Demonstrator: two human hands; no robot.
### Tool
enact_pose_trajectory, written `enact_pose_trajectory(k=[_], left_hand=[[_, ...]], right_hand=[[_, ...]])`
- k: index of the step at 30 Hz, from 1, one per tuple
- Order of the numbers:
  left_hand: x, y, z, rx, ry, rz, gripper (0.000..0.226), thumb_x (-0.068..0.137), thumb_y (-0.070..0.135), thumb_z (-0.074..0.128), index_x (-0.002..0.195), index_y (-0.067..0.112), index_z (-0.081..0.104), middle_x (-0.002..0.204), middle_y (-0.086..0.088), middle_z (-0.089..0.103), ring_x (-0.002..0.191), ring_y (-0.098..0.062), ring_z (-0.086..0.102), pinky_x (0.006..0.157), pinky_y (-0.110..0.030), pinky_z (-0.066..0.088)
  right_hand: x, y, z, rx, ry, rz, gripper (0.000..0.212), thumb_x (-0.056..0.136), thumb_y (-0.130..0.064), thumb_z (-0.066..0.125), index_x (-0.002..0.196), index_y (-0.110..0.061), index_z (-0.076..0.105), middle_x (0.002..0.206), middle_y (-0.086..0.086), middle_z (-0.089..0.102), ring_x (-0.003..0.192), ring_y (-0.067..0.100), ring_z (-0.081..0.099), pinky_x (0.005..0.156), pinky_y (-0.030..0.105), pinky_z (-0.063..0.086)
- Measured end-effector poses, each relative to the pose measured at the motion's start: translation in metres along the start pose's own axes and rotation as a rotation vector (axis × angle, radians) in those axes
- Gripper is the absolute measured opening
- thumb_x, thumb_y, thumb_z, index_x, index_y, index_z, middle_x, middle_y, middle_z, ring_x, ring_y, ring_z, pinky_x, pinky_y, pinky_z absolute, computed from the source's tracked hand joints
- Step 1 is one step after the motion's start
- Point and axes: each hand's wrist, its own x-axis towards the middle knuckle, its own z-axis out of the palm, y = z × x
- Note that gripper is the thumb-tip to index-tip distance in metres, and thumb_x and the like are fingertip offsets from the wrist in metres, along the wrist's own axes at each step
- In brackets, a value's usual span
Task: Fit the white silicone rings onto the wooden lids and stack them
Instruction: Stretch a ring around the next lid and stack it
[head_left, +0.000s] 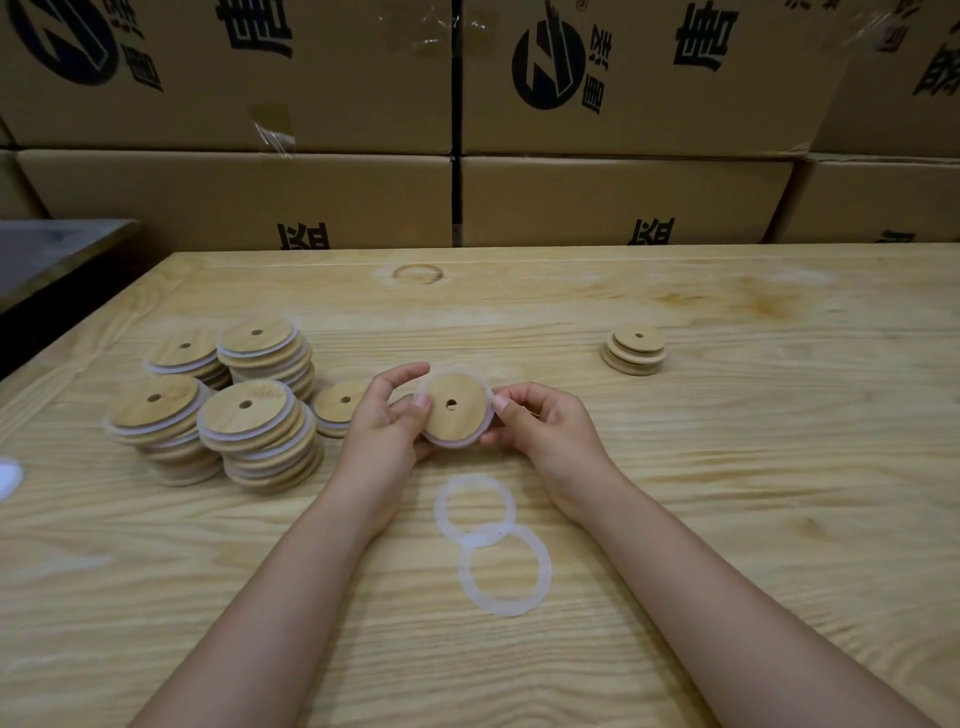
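Off to the far side of our left hand (387, 415) stand the finished stacks (228, 400) of ringed lids, with a lone ringed lid (337, 405) just beside the knuckles; the left hand itself is closed on the wooden lid (453, 410), thumb pressed on its face near the centre hole; a white ring (485, 423) shows round the lid's edge, though we cannot tell if it sits fully in its groove; our right hand (540, 426) pinches the opposite edge, thumb on the rim; below and between our wrists two spare rings (493, 543) lie overlapping on the table (727, 519); beyond the right hand waits a small pile of bare lids (635, 349); the risk, we judge: that stretchy ring may pop off one side as we press the other, or twist and sit unevenly, making the stack wobble.
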Motion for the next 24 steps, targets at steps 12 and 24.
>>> enact_pose_trajectory(k=[12,24], left_hand=[[-0.002,-0.007,0.004,0.375,-0.016,0.086,0.057,0.080,0.022,0.072,0.129,0.021,0.043,0.118,-0.004,0.059,0.078,-0.014,0.066,0.062,-0.030,0.056],[-0.005,-0.002,-0.009,1.630,0.263,0.345,0.052,0.094,0.038,0.049,0.131,0.003,0.042,0.136,-0.026,0.038,0.130,-0.039,0.032,0.103,-0.048,0.027]], right_hand=[[0.002,0.000,-0.002,0.174,-0.034,0.030,0.014,0.086,0.003,0.062,0.094,-0.008,0.063,0.089,0.008,0.062,0.069,0.016,0.066,0.065,0.027,0.057],[0.000,-0.003,-0.001,0.109,0.011,0.049,0.012,0.093,-0.013,0.057,0.087,-0.010,0.066,0.086,0.006,0.067,0.073,0.017,0.067,0.073,0.029,0.057]])
